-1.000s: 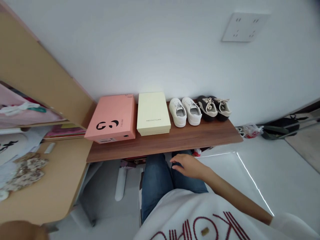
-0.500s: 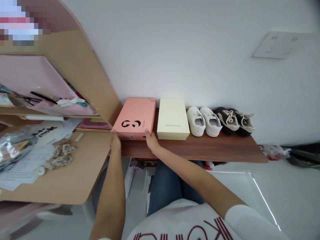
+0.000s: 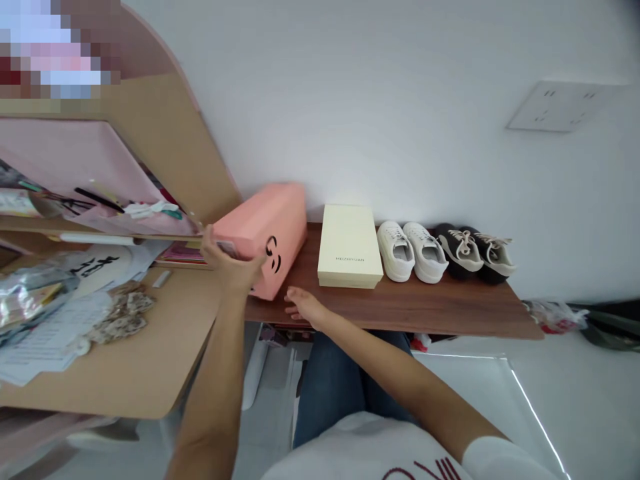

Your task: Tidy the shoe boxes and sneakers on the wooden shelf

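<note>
A salmon-pink shoebox (image 3: 267, 237) with black lettering is tilted up off the brown wooden shelf (image 3: 415, 310). My left hand (image 3: 231, 261) grips its left end. My right hand (image 3: 305, 308) lies open just above the shelf's front edge, close to the box's lower corner and not holding it. To the right stand a cream shoebox (image 3: 349, 247), a pair of white sneakers (image 3: 413, 252) and a pair of black sneakers with pale laces (image 3: 473, 253).
On the left, a light wooden desk (image 3: 155, 360) holds papers (image 3: 47, 340), a floral cloth (image 3: 123, 319) and a foil packet (image 3: 30, 297). A pink wall organizer (image 3: 95, 173) hangs above it. A wall socket plate (image 3: 560, 107) is high on the right. My jeans are below the shelf.
The pink box has been lifted from flat on the shelf and tilted, held in my left hand. My right hand has let go of its front edge and moved lower.
</note>
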Demonstrator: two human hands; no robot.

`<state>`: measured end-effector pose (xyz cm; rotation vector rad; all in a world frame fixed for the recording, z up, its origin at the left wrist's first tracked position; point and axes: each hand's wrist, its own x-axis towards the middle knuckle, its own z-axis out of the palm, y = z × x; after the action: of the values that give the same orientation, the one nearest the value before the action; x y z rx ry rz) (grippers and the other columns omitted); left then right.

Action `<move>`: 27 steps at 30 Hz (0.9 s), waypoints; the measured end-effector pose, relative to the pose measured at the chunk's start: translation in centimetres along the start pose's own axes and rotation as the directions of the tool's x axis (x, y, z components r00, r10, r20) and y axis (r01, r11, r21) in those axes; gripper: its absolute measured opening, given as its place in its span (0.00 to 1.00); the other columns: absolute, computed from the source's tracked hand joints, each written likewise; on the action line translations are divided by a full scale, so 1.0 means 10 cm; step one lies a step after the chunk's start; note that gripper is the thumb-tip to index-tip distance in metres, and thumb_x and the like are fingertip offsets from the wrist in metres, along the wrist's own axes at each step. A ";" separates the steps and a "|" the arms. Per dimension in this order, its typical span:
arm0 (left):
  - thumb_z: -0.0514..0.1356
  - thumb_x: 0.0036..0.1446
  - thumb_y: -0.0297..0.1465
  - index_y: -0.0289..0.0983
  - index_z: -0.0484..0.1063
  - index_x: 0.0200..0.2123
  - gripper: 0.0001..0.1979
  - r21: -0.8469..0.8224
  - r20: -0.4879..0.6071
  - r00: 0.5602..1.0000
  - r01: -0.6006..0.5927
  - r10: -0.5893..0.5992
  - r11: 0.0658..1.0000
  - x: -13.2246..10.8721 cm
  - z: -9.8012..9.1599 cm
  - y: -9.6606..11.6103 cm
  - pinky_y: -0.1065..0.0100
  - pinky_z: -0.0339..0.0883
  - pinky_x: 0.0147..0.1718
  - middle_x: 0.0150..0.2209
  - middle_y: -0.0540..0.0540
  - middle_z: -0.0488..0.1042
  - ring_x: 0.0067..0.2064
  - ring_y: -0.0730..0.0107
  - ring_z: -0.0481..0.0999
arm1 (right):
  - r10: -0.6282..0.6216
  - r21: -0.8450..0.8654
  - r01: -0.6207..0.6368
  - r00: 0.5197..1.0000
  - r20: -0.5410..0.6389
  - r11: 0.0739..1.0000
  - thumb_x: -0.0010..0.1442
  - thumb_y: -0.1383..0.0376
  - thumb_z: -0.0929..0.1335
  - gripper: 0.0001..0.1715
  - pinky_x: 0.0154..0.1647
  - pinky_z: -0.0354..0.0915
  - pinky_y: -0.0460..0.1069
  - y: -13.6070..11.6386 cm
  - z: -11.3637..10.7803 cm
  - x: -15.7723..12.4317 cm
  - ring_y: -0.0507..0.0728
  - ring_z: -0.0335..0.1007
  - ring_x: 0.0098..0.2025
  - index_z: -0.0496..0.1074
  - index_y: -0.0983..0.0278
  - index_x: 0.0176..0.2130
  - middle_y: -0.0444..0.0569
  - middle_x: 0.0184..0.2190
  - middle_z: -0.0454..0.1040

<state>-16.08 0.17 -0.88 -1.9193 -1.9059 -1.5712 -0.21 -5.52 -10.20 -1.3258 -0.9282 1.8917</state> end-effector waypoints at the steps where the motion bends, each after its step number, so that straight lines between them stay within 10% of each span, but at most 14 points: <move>1: 0.70 0.45 0.43 0.35 0.43 0.66 0.53 0.059 -0.017 0.996 -0.085 0.086 0.995 -0.04 -0.01 0.04 0.46 0.43 0.66 0.67 0.31 0.47 0.68 0.43 0.46 | 0.012 -0.044 -0.011 1.000 0.020 0.999 0.58 0.44 0.67 0.26 0.47 0.68 0.56 0.05 -0.09 -0.10 0.57 0.75 0.44 0.71 0.56 0.49 0.50 0.51 0.74; 9: 0.65 0.51 0.31 0.49 0.71 0.55 0.26 0.113 0.530 0.733 -0.560 0.427 0.821 -0.53 0.41 -0.38 0.40 0.42 0.62 0.59 0.37 0.66 0.64 0.44 0.60 | 0.134 -0.046 -0.128 0.976 0.174 0.991 0.47 0.41 0.73 0.32 0.41 0.66 0.52 0.69 -0.74 -0.99 0.56 0.76 0.38 0.74 0.61 0.41 0.51 0.43 0.78; 15: 0.61 0.54 0.28 0.56 0.69 0.58 0.28 0.029 0.616 0.624 -0.628 0.481 0.777 -0.65 0.62 -0.61 0.43 0.44 0.63 0.55 0.39 0.70 0.60 0.53 0.65 | 0.168 0.038 -0.171 0.982 0.081 0.984 0.48 0.38 0.71 0.33 0.41 0.66 0.53 0.89 -0.96 -1.29 0.56 0.76 0.38 0.74 0.60 0.40 0.52 0.42 0.78; 22: 0.59 0.58 0.29 0.50 0.69 0.58 0.24 -0.004 0.583 0.625 -0.637 0.519 0.771 -0.68 0.67 -0.33 0.44 0.46 0.64 0.57 0.38 0.69 0.62 0.52 0.64 | -0.173 -0.076 0.164 0.976 -0.130 0.983 0.54 0.40 0.68 0.30 0.42 0.69 0.55 0.39 -1.40 -1.28 0.58 0.76 0.39 0.73 0.59 0.44 0.53 0.43 0.78; 24: 0.59 0.59 0.34 0.45 0.67 0.60 0.24 -0.075 0.574 0.656 -0.554 0.490 0.829 -0.83 0.69 -0.14 0.46 0.49 0.64 0.59 0.36 0.67 0.64 0.50 0.62 | -0.396 -0.206 0.344 0.856 -0.332 0.916 0.57 0.41 0.66 0.29 0.44 0.70 0.57 0.14 -1.61 -1.19 0.59 0.75 0.40 0.72 0.59 0.45 0.54 0.43 0.78; 27: 0.54 0.62 0.41 0.38 0.57 0.65 0.30 -0.176 0.469 0.843 -0.203 0.264 0.963 -1.20 0.82 0.20 0.50 0.55 0.63 0.62 0.33 0.63 0.65 0.51 0.61 | -0.580 -0.408 0.414 0.606 -0.544 0.814 0.60 0.42 0.63 0.33 0.52 0.69 0.59 -0.19 -1.87 -0.93 0.62 0.73 0.50 0.68 0.61 0.53 0.57 0.48 0.76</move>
<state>-6.64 -4.16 -11.23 -2.6944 -1.6401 -1.2359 20.41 -8.62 -8.52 -1.5070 -1.0226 0.7890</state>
